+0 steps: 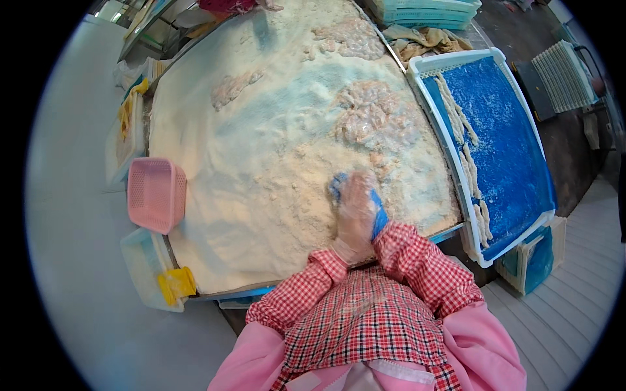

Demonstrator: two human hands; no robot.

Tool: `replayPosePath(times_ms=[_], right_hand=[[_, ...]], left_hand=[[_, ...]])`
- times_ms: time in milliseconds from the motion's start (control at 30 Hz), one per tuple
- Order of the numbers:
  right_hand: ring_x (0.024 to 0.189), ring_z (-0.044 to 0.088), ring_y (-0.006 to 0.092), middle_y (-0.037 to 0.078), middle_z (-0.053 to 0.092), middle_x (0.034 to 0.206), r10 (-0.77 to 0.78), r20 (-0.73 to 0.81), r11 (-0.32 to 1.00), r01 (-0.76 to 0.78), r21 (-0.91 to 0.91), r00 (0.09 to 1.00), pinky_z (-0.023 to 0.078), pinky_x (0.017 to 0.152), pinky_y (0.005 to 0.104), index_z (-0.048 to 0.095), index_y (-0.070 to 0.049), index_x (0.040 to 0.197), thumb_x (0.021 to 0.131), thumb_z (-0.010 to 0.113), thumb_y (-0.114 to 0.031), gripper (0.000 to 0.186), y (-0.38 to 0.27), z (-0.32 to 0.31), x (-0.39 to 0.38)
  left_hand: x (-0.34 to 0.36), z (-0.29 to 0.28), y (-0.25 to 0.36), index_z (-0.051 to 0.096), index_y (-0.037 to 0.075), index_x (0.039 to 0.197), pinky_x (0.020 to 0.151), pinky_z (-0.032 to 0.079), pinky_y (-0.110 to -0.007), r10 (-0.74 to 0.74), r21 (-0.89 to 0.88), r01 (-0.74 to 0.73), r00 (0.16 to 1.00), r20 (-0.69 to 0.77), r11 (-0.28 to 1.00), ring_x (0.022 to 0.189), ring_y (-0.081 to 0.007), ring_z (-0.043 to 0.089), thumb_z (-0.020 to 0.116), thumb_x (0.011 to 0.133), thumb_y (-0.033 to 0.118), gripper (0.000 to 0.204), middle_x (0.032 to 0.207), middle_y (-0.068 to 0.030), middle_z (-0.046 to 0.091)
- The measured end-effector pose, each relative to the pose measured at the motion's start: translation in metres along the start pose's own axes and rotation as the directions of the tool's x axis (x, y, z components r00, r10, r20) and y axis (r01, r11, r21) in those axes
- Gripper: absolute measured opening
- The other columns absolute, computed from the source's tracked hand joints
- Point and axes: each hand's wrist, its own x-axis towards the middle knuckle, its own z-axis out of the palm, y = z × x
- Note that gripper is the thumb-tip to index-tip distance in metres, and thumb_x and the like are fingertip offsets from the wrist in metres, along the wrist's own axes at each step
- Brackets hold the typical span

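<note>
My left hand (354, 212), in a clear plastic glove dusted with white, lies over my right hand (379, 215). The right one wears a blue glove and shows only as blue patches on both sides of the left. Both press down together at the near edge of a wide table thick with pale flour-like powder (287, 195). Motion smears the fingers, and anything under them is hidden. Just beyond the hands, small coated bits lie in the powder. Farther up sits a heap of pinkish raw meat pieces (375, 114), partly powdered.
At right, a white tray (466, 221) with a blue liner holds several coated strips (466, 140). More raw meat (352, 39) lies far back, a smaller patch (235, 88) at left. A pink basket (156, 195) and a yellow cloth (176, 285) sit at the left edge.
</note>
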Motion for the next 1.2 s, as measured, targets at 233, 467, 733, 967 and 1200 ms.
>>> replayPosePath(times_ms=[233, 467, 733, 967, 1200], right_hand=[[0.132, 0.041, 0.0216, 0.009, 0.038, 0.148, -0.476, -0.011, 0.874, 0.475, 0.105, 0.879, 0.035, 0.107, 0.0369, 0.029, -0.012, 0.148, 0.1, 0.037, -0.047, 0.06, -0.013, 0.083, -0.031], [0.07, 0.053, 0.0111, -0.002, 0.06, 0.086, 0.084, -0.463, 0.932, -0.234, -0.277, 0.882, 0.045, 0.056, 0.0274, 0.061, -0.011, 0.109, 0.094, 0.054, -0.045, 0.037, -0.127, 0.083, -0.073], [0.075, 0.05, 0.0151, 0.006, 0.056, 0.093, -0.416, -0.618, 0.584, -0.324, -0.744, 0.667, 0.05, 0.073, 0.0351, 0.062, -0.008, 0.109, 0.094, 0.054, -0.046, 0.042, -0.341, 0.081, -0.136], [0.133, 0.04, 0.0283, 0.015, 0.046, 0.141, -0.354, -0.466, 0.574, -0.205, -0.793, 0.811, 0.029, 0.112, 0.041, 0.041, -0.003, 0.14, 0.091, 0.05, -0.057, 0.073, -0.365, 0.036, -0.116], [0.11, 0.056, 0.0253, 0.014, 0.06, 0.12, -0.318, -0.536, 0.28, -0.463, -0.841, 0.782, 0.042, 0.096, 0.0447, 0.041, -0.012, 0.142, 0.095, 0.034, -0.06, 0.067, -0.372, 0.014, -0.171]], left_hand=[[-0.003, 0.014, 0.024, 0.037, 0.004, 0.144, 0.117, 0.007, -0.043, 0.347, 0.162, -0.387, 0.91, 0.227, 0.908, 0.144, -0.0284, 0.021, 0.033, 0.099, 0.031, 0.053, 0.152, -0.0132, 0.032], [-0.01, -0.023, -0.025, 0.04, 0.009, 0.142, 0.115, 0.013, -0.053, 0.301, 0.178, -0.483, 0.751, 0.588, 0.857, 0.14, -0.0343, 0.025, 0.046, 0.093, 0.036, 0.056, 0.15, -0.0152, 0.033], [0.07, -0.017, -0.085, 0.044, 0.006, 0.138, 0.113, 0.021, -0.046, 0.294, 0.442, -0.311, 0.95, 0.109, 0.841, 0.136, -0.0336, 0.03, 0.053, 0.09, 0.023, 0.052, 0.146, -0.0142, 0.038], [0.157, 0.048, -0.029, 0.058, -0.002, 0.118, 0.099, 0.037, -0.035, -0.153, 0.036, 0.151, 0.985, 0.077, 0.988, 0.118, -0.0276, 0.048, 0.056, 0.089, 0.016, 0.035, 0.127, -0.0153, 0.052], [0.115, -0.001, -0.031, 0.066, 0.007, 0.105, 0.082, 0.048, -0.036, -0.126, 0.102, 0.101, 0.95, 0.285, 0.99, 0.093, -0.0294, 0.06, 0.058, 0.084, 0.013, 0.023, 0.097, -0.0118, 0.063]])
